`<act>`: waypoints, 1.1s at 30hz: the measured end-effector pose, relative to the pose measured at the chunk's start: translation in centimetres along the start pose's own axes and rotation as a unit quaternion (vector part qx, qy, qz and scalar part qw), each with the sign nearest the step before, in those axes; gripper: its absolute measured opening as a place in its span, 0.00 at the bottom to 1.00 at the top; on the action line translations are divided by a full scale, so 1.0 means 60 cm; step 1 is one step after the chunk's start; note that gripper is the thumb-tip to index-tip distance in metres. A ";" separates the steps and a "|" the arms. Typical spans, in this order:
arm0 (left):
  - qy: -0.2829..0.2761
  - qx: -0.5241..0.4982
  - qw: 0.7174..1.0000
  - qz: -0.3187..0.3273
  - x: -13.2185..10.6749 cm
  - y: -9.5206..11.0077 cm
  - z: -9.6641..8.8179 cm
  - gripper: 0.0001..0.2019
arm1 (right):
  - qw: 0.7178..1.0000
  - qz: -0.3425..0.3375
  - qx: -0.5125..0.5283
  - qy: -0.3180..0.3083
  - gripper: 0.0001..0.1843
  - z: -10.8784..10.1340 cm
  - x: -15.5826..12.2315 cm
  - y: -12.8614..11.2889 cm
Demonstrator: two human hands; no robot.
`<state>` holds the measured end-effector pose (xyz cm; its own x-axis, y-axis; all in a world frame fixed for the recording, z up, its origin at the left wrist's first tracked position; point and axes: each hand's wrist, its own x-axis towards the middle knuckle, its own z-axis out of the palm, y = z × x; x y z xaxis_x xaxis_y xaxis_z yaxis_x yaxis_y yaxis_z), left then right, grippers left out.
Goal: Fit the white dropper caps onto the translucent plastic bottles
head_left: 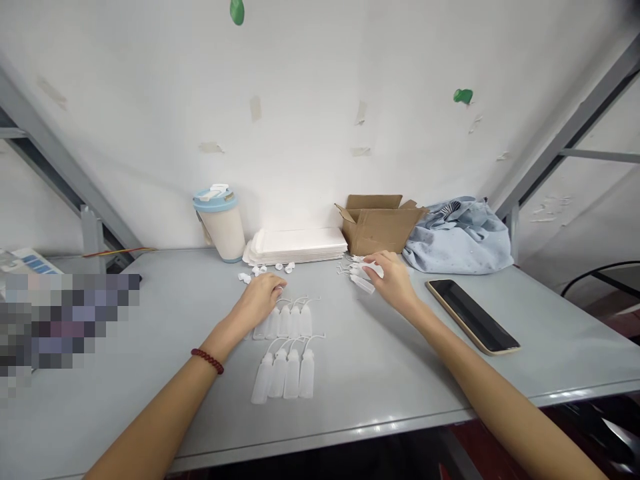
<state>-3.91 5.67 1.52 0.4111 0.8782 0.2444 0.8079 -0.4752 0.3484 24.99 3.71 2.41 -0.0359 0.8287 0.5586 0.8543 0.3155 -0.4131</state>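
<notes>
My left hand is closed over the far end of the back row of squeeze bottles. A bit of white shows at its fingertips, too small to make out. Nearer the table's front edge lies a second row of translucent bottles with thin curved spouts. To the right, my right hand pinches a small squeeze bottle by its body. Beside that hand, below its fingers, is another loose bottle. Several small white caps are scattered just beyond my left hand.
Along the wall stand a lidded cup, a stack of white envelopes, an open cardboard box and a light-blue cloth. A phone lies right of my right forearm. Blurred items occupy the far left.
</notes>
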 end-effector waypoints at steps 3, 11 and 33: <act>-0.004 0.002 1.000 -0.009 0.000 0.000 -0.001 0.14 | 0.980 0.025 0.167 -0.104 0.07 -0.012 -0.011 -0.041; -0.013 0.004 1.000 -0.007 0.002 0.000 -0.004 0.12 | 0.684 -0.009 0.412 -0.602 0.23 -0.015 -0.070 -0.128; 0.039 -0.091 0.994 -0.046 -0.003 0.030 -0.018 0.10 | 0.854 0.010 0.317 -0.413 0.11 -0.030 -0.040 -0.098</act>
<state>-3.01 4.58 3.09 0.2998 0.9148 0.2707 0.7481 -0.4015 0.5283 20.95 -0.95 4.80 -0.6014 0.7978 -0.0430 0.4167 0.2673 -0.8689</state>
